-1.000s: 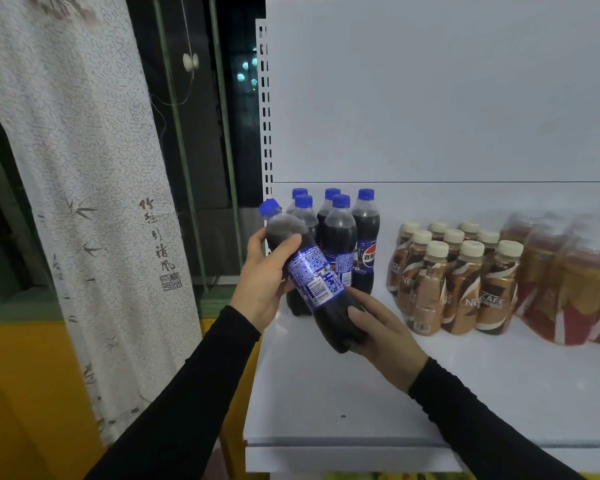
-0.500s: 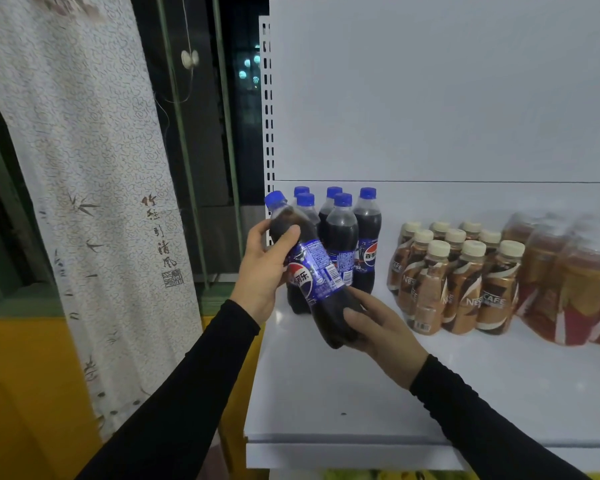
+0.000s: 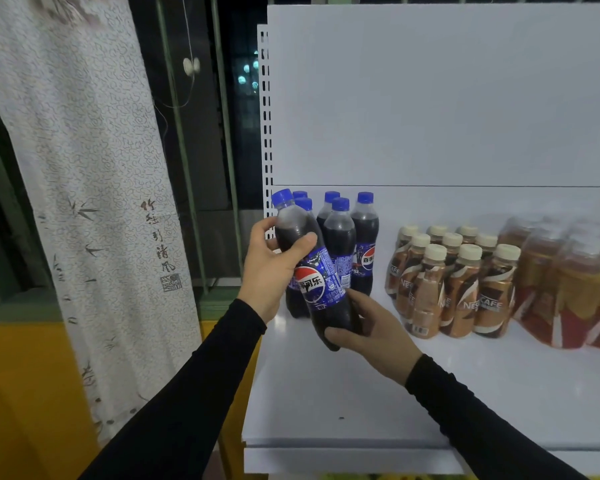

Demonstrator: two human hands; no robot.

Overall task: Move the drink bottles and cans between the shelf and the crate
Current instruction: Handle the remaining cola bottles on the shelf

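blue-capped cola bottle [image 3: 312, 271], white shelf [image 3: 361, 393]

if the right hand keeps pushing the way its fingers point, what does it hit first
Probably the standing cola bottles behind the held cola bottle. The right hand points up-left towards them, though depth is hard to judge.

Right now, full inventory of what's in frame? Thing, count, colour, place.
held cola bottle: 1, dark with blue cap and label, tilted, above the shelf's left end
standing cola bottles: at least 5, dark with blue caps, back left of shelf
coffee bottles: about 9, brown with cream caps, shelf middle
wrapped drink packs: count unclear, amber and red, blurred, shelf right
shelf: 1, white, with white back panel
curtain: 1, white patterned, left
left hand: grips the held bottle's upper part
right hand: grips its base
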